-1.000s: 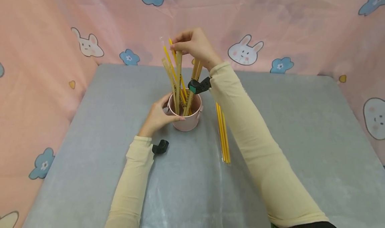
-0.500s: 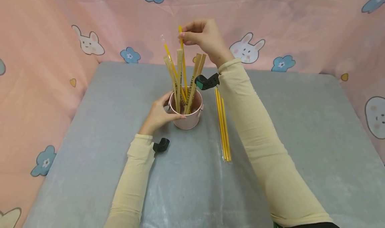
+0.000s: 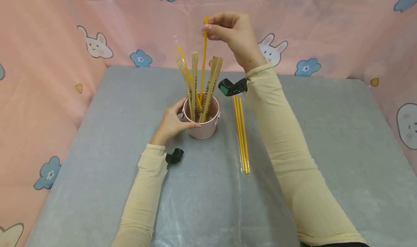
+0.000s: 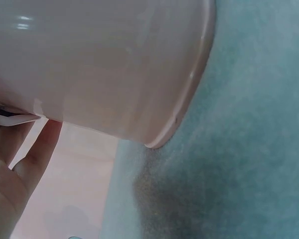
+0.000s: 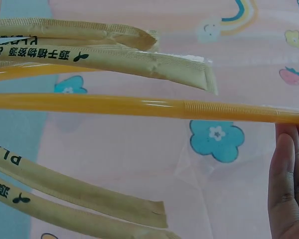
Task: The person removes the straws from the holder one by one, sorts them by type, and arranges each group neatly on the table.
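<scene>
A small pink bucket (image 3: pixel 202 132) stands on the table, holding several straws in printed brown paper sleeves (image 3: pixel 194 71) and a yellow straw (image 3: pixel 181 55) in a clear wrapper. My left hand (image 3: pixel 172 124) grips the bucket's left side, thumb across the front near the rim. High over the bucket, my right hand (image 3: pixel 239 35) pinches the upper end of another yellow straw (image 3: pixel 204 53). A ribbed section shows on this straw (image 5: pixel 229 109) in the right wrist view; its lower end is hidden in the bucket. The left wrist view shows the bucket wall (image 4: pixel 89 64) close up.
Several yellow straws (image 3: pixel 241 138) in clear wrapping lie on the grey table (image 3: pixel 114 131), right of the bucket and beside the right sleeve. A pink patterned cloth (image 3: pixel 130 15) hangs behind the table and along its sides.
My right hand has moved up and to the right, drawing the yellow straw higher and more upright from among the others. The left hand stays on the bucket.
</scene>
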A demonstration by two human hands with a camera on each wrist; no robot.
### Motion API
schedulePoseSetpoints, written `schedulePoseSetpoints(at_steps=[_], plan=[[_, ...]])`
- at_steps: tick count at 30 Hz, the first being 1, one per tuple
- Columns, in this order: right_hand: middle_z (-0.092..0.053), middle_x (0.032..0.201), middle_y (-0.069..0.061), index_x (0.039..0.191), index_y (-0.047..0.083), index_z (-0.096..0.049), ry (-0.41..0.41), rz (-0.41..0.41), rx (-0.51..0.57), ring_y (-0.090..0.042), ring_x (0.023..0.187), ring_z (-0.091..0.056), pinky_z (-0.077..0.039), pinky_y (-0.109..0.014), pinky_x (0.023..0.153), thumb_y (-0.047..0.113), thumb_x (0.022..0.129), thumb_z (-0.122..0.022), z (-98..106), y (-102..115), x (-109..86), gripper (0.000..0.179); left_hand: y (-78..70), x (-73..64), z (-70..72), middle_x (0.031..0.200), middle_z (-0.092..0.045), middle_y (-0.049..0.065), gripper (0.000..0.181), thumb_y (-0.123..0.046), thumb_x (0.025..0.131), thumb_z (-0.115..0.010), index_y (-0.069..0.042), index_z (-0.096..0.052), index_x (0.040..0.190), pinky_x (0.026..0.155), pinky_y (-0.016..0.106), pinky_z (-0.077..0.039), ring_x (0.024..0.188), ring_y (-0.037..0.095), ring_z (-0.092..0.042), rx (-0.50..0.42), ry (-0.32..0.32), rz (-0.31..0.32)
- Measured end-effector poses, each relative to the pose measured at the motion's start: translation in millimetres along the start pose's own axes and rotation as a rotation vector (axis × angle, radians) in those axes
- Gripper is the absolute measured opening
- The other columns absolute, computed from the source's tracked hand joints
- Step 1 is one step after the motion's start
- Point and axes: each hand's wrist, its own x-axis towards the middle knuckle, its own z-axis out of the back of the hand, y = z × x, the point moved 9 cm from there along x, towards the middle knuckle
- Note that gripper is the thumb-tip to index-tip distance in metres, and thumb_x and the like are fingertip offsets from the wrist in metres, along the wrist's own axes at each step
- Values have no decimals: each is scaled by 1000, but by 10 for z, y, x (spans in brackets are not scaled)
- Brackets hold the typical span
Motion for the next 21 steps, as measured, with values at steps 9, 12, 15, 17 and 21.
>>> schedulePoseSetpoints(at_steps=[9,12,15,17,21], plan=[[-66,84,-15,86,-6,-66,-36,93,66,-27,80,-61,-52,-33,83,-5,83,-68,66,218,-105,4,-3,-13,41,138,-49,13,93,-7,64,-87,-7,-39,144,103,39,-38,121,29,-49,-13,-11,-9],[-66,84,-15,85,-4,-68,-47,127,59,-27,81,-61,-51,-33,84,-4,83,-68,90,291,-149,2,-2,-22,47,138,-48,13,92,-7,65,-87,-7,-40,143,103,38,-39,121,29,-49,-17,-12,-9],[-67,84,-16,85,-4,-69,-57,148,74,-28,81,-61,-51,-33,84,-5,83,-67,114,352,-180,3,1,-25,50,138,-48,12,91,-8,65,-87,-7,-40,143,103,38,-39,122,29,-49,-16,-11,-10],[-67,83,-16,86,-6,-69,-65,156,89,-27,81,-61,-51,-32,83,-6,83,-67,133,390,-194,3,-1,-25,52,139,-48,12,91,-8,65,-87,-6,-40,143,103,38,-38,122,29,-49,-18,-10,-8],[-67,82,-17,84,-7,-68,-93,161,128,-27,79,-61,-52,-32,81,-8,82,-66,179,450,-216,3,-8,-22,56,139,-48,13,91,-8,65,-87,-7,-40,143,104,37,-38,123,29,-48,-15,-11,-3]])
